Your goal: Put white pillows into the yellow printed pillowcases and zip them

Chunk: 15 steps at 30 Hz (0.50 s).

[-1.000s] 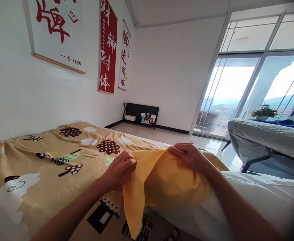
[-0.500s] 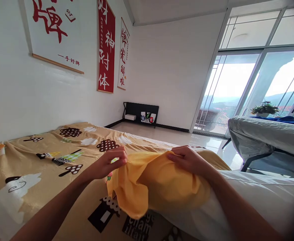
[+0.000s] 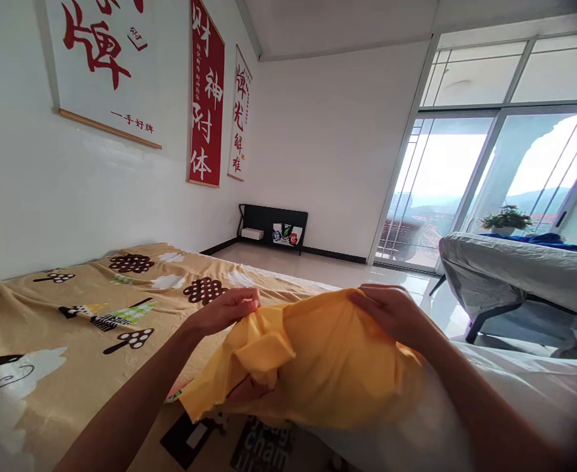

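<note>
A yellow pillowcase (image 3: 328,364) covers the near end of a white pillow (image 3: 529,393) that lies on the bed in front of me. My left hand (image 3: 227,309) pinches the loose edge of the yellow cloth at its left side, fingers closed. My right hand (image 3: 391,313) grips the top of the pillowcase where it wraps the pillow, fingers curled over the cloth. The loose part of the cloth bunches and hangs between my hands.
The bed has a tan sheet (image 3: 72,314) printed with sheep and trees, set against the left wall with hanging scrolls (image 3: 206,98). A grey covered table (image 3: 515,269) with a potted plant (image 3: 507,219) stands at right by glass doors. A low black shelf (image 3: 273,229) sits at the far wall.
The hanging flap of yellow cloth has been drawn up and spread wider over the pillow's end. My left hand rose and shifted along the edge; the right hand kept its grip.
</note>
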Each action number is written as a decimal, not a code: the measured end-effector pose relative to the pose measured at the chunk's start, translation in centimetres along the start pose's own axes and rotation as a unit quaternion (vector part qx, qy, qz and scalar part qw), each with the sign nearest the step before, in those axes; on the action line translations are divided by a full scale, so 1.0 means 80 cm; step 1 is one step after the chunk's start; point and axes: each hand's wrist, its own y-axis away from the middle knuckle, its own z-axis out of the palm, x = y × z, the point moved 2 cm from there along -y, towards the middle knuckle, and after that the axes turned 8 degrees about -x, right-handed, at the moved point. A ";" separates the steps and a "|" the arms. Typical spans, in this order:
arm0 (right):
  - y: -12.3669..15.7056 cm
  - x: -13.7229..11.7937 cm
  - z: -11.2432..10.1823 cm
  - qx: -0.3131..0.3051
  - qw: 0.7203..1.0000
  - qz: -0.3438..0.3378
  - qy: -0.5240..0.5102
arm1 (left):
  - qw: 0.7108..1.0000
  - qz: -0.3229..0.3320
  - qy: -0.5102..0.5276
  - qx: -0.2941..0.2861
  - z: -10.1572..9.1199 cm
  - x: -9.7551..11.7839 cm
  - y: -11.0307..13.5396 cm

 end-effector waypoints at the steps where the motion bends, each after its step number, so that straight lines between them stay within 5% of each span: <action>1: 0.000 0.008 -0.003 0.008 1.000 0.017 0.009 | 0.999 0.003 -0.038 0.003 0.002 0.002 0.000; 4: -0.001 0.031 -0.001 -0.041 0.998 0.034 0.035 | 0.979 0.046 -0.146 0.131 0.004 0.008 0.012; 6: -0.001 0.041 -0.001 -0.025 0.997 0.050 0.047 | 0.939 0.098 -0.189 0.270 0.006 0.005 0.033; 8: 0.000 0.046 -0.002 0.009 0.996 0.069 0.053 | 0.895 0.186 -0.225 0.338 0.015 -0.004 0.058; 11: -0.003 0.042 0.001 -0.013 0.997 0.054 0.060 | 0.838 0.292 -0.346 0.306 0.037 -0.014 0.082; 15: -0.003 0.036 0.004 -0.018 0.997 0.045 0.054 | 0.803 0.269 -0.460 0.267 0.060 -0.009 0.076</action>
